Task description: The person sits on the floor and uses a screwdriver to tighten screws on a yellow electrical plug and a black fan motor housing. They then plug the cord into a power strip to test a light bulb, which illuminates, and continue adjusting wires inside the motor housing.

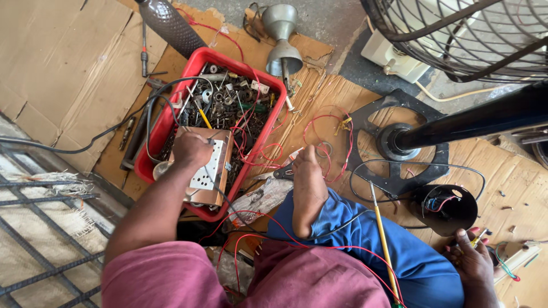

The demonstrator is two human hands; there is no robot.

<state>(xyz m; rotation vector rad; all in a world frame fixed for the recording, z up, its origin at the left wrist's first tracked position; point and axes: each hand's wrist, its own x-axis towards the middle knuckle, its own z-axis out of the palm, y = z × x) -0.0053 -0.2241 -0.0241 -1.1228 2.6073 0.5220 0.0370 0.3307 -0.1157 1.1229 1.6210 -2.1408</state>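
Left hand (pixel 191 149) grips socket board (pixel 206 171) over red tray (pixel 171 108); right hand (pixel 471 256) pinches small part, identity unclear. Loose red wires (pixel 274 154) beside tray may snag.

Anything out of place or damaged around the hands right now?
Yes. A socket board lies tilted across the red bin of loose screws under the left hand. Loose red wires sprawl over torn cardboard. The right hand rests beside a black round cover.

A wooden switchboard (pixel 210 166) with white sockets lies tilted across the red tray (pixel 171 108).
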